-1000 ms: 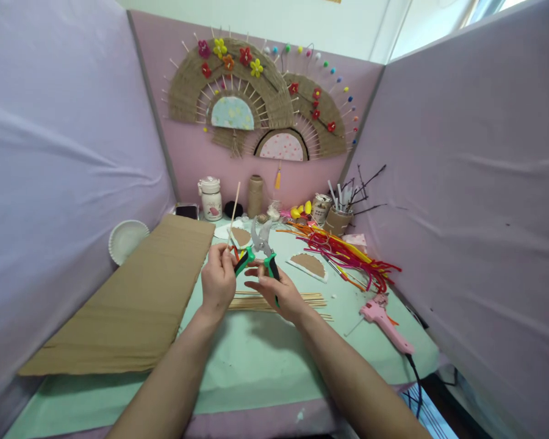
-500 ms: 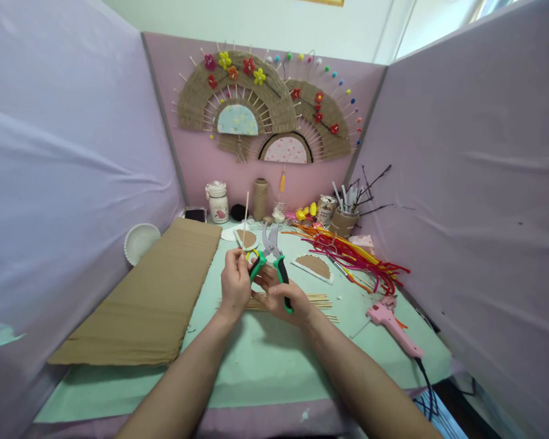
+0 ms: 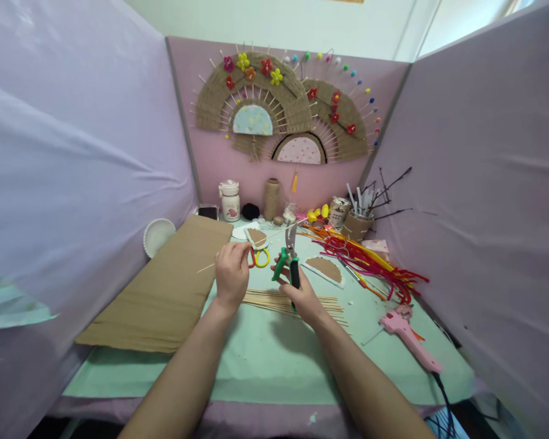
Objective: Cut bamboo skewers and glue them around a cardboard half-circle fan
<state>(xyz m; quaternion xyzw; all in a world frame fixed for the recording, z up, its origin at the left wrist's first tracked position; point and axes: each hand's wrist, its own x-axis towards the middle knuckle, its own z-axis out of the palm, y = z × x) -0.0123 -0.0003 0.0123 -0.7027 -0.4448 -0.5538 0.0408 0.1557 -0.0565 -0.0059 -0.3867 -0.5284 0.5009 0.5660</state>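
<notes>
My left hand (image 3: 231, 274) is closed in a pinch on a thin wooden skewer (image 3: 260, 238), which lies tilted from lower left to upper right across the shears' blades. My right hand (image 3: 302, 294) grips the green-and-black handles of a pair of shears (image 3: 289, 259), squeezed nearly together, with the grey blades pointing up and meeting the skewer. Under both hands a bundle of wooden skewers (image 3: 297, 302) lies on the mint-green mat (image 3: 265, 360).
A long sheet of brown cardboard (image 3: 169, 286) lies at left beside a white paper plate (image 3: 158, 235). Red and yellow pipe cleaners (image 3: 370, 259), a pink glue gun (image 3: 405, 331), small scissors (image 3: 260, 256), fan-shaped cardboard cutouts (image 3: 326, 268) and jars (image 3: 231, 201) surround the hands. Fabric-covered panels enclose three sides.
The skewer has tipped from upright to nearly level, and the shears' handles have closed on it. The view has shifted, so everything sits further right.
</notes>
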